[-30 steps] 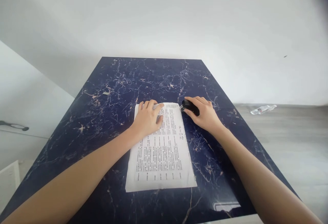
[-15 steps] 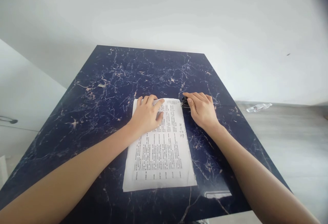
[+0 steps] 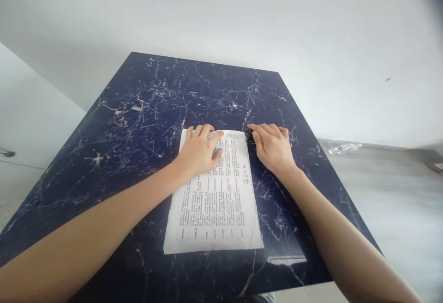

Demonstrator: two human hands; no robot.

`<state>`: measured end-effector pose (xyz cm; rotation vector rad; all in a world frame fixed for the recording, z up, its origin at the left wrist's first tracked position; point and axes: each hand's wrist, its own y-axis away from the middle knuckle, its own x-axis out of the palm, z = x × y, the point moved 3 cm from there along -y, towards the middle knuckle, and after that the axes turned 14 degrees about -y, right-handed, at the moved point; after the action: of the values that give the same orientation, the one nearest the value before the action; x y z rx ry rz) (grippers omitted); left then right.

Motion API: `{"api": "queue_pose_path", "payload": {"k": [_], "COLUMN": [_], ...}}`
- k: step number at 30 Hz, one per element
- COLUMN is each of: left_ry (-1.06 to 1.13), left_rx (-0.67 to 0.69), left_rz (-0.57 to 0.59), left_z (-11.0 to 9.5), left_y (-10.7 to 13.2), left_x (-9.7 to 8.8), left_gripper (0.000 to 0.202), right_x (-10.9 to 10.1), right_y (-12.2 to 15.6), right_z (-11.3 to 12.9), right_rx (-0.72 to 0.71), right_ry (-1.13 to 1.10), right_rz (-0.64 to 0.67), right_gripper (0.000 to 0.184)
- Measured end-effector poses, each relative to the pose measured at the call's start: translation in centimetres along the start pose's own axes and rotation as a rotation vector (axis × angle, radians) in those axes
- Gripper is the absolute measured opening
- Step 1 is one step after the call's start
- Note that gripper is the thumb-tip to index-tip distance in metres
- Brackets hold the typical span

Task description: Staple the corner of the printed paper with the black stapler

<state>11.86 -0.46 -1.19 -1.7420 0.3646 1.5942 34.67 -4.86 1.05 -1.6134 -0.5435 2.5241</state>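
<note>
Paper [image 3: 214, 208], white with dense print

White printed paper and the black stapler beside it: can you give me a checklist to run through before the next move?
1. Left hand on the white printed paper: ok, resting on its far left part, fingers spread.
2. Paper lying on the dark blue marble-patterned table: ok, roughly flat.
3. Black stapler at the paper's far right corner: ok, its nose is at the edge; whether the corner is inside: cannot tell.
4. Right hand over the stapler: ok, covering most of it; grip underneath: cannot tell.
5. Staple in the paper: cannot tell, none is visible.
</note>
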Motion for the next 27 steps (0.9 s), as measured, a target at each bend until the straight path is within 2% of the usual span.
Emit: {"api": "queue_pose_path", "payload": {"k": [12,27], "left_ry": [0.019,0.008], "left_rx": [-0.011,-0.009], "left_rz": [0.007,0.008], "left_z": [-0.08,-0.03], "left_y": [-0.04,0.00], "left_x": [-0.03,0.14], "left_gripper": [0.044,0.044], "right_x": [0.12,-0.07], "right_y": [-0.05,0.01], "right_z": [0.26,-0.41], "right_rx": [-0.008,0.061], "right_ry": [0.047,-0.127], "right_rz": [-0.028,-0.104], "right_gripper": [0.047,0.050]}}
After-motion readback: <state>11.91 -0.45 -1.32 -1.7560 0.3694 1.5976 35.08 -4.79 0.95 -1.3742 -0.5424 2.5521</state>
